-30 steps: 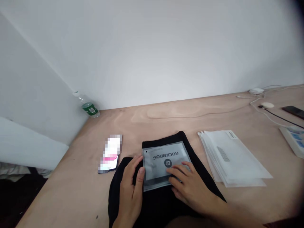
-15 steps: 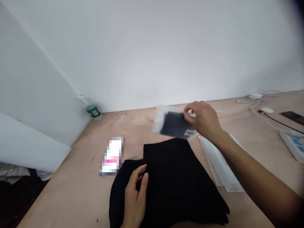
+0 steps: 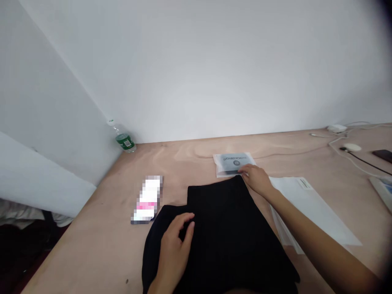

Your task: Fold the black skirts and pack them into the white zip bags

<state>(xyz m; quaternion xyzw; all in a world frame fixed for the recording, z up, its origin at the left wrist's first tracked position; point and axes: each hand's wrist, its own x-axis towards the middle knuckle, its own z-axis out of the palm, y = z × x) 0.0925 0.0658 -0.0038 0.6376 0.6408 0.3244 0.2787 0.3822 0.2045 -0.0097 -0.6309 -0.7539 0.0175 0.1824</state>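
Note:
A black folded garment (image 3: 226, 232) lies on the wooden table (image 3: 101, 245) in front of me. My left hand (image 3: 176, 245) rests on the garment's left part, fingers loosely spread and holding nothing. My right hand (image 3: 256, 179) reaches past the garment's far edge. Its fingertips pinch the near right corner of a grey printed pouch (image 3: 233, 162), which lies flat on the table behind the garment.
A phone (image 3: 147, 199) lies left of the garment. A green-labelled bottle (image 3: 123, 138) lies in the far left corner by the wall. A stack of clear bags (image 3: 309, 208) sits to the right. Beyond are white cables, a small white device (image 3: 352, 147), a dark phone (image 3: 382, 155) and a power strip (image 3: 382, 185).
My right hand lifted the grey pouch off the garment, carried it away from me and set it down on the table behind the garment. My left hand stayed on the garment.

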